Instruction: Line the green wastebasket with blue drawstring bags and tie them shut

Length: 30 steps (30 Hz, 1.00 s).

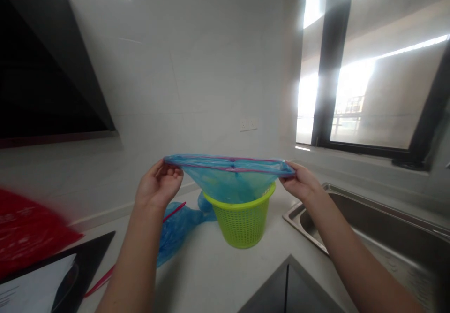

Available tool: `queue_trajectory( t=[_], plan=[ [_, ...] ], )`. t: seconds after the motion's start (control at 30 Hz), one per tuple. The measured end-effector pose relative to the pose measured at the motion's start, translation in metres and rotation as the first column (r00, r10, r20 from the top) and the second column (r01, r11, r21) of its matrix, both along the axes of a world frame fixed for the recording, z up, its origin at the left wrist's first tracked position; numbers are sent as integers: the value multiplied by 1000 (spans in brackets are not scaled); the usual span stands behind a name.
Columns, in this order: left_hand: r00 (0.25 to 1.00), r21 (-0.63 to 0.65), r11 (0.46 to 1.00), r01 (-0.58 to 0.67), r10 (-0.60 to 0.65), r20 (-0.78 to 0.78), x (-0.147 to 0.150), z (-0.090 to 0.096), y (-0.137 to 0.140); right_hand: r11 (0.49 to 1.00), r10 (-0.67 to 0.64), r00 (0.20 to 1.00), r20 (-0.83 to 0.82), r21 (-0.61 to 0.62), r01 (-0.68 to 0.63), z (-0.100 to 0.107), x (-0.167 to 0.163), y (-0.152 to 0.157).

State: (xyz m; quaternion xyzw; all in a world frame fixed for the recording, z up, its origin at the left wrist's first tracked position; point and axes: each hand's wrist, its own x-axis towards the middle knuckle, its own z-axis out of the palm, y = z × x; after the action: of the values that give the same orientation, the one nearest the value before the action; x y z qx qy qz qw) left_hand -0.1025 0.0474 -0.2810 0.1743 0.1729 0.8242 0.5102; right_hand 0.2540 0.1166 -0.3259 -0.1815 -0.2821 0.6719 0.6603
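A translucent blue garbage bag (228, 181) with a purple drawstring along its mouth is stretched taut between my two hands. My left hand (160, 181) grips the left corner of the rim, and my right hand (298, 179) grips the right corner. Below, the bag's body hangs down into a lime-green plastic basket (242, 224) with perforated walls, which stands upright on the white counter (197, 280). The bag's mouth is held above the basket's rim. How far down the bag reaches inside is only dimly visible through the holes.
Left of the basket lies a crumpled blue plastic bag (183, 226) with a thin pink-red stick partly hidden by my left forearm. A red bag (31, 231) and a paper sheet (38, 285) rest by the black cooktop (101, 247). At right is a steel sink (369, 214).
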Motion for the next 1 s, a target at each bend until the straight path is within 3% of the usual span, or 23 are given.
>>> queue_trajectory(
  t=[0.1, 0.17, 0.27, 0.43, 0.6, 0.73, 1.0],
  plan=[
    [999, 1, 999, -40, 40, 29, 9, 2, 0, 984, 54, 998, -19, -167, -57, 5, -4, -8],
    [1000, -55, 998, -22, 21, -17, 15, 2, 0, 975, 72, 995, -73, -206, -86, 9, -5, -14],
    [987, -165, 986, 3, -29, -157, 21, 1, 0, 986, 83, 992, -90, -137, -95, 13, -3, -19],
    [947, -233, 971, -48, -30, -319, 24, -5, 4, 998, 61, 998, 10, -22, -61, 11, -4, -19],
    [970, -252, 956, -148, 91, -227, 17, -5, 8, 997, -72, 994, 77, 44, 69, 0, -8, -11],
    [985, -233, 966, -113, 78, -154, 9, -2, 7, 993, -100, 985, 140, 70, 90, -9, -2, -1],
    [993, -234, 971, -50, 23, -117, 4, -8, 9, 994, -86, 994, -62, -65, 83, -3, 4, 8]
  ],
)
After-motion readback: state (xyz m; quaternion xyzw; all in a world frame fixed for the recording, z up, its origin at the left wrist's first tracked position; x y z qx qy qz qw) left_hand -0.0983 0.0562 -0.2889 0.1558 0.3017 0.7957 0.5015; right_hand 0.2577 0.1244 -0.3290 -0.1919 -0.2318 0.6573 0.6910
